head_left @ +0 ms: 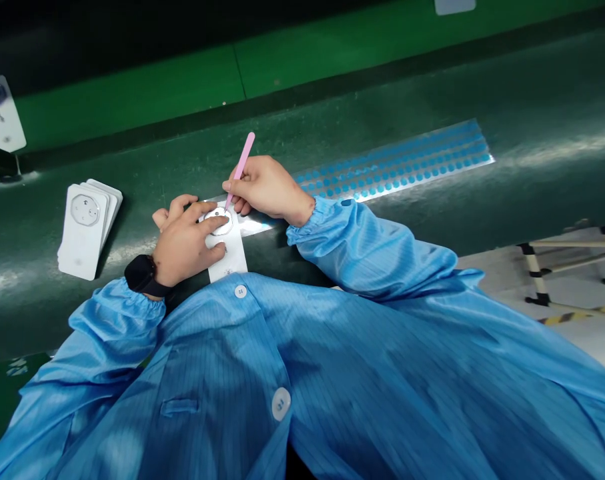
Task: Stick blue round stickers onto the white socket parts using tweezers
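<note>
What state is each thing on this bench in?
Right hand, gripping the tweezers.
Pink tweezers, tips at the socket's round face.
Left hand, pressing on the socket.
White socket, flat under the left hand.
Stack of white sockets, fanned out, faces up.
Blue dot sheet, flat, dots in rows.

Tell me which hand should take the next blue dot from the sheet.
The right hand, probably: it holds the pink tweezers and lies beside the dot sheet. The left hand is pinning the round white disc down.
</note>
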A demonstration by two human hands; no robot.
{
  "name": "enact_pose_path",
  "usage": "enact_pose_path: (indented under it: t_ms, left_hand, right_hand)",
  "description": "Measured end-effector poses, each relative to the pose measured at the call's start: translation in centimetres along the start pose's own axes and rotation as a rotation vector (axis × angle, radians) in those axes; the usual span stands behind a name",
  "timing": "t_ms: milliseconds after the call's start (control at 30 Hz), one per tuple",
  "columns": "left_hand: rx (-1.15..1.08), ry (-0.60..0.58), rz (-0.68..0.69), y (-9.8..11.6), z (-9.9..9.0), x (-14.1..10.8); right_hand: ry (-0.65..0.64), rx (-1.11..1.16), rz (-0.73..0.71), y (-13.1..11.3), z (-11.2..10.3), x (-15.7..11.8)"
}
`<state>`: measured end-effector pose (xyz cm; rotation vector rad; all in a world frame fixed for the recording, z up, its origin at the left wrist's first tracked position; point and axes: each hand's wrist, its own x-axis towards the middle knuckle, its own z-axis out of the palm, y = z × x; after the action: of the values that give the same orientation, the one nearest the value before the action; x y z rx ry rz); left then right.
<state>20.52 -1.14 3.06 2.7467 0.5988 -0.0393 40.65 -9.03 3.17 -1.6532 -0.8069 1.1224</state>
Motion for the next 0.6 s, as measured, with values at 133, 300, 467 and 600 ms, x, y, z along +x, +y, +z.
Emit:
enact_pose_path:
  t_ms: [133,300,467,600]
  left_hand:
    - [0.000,-0.006,0.020,0.0,-0.1,0.0]
    - [0.015,0.015,0.004,0.3,0.2,-0.3]
    - [0.030,0.046,-0.019,0.4,0.7,-0.5]
    - [0.038,0.074,-0.005,0.3,1.0,-0.5]
  right_hand:
    - [-0.006,-0.013,-0.005,-0.1,0.0,-0.1]
    - [-0.014,-0.023,-0.014,0.0,0.0,-0.1]
    - [-0.023,-0.020,-0.027,0.1,0.1,0.0]
    - [-0.027,-0.035,-0.019,0.1,0.0,-0.1]
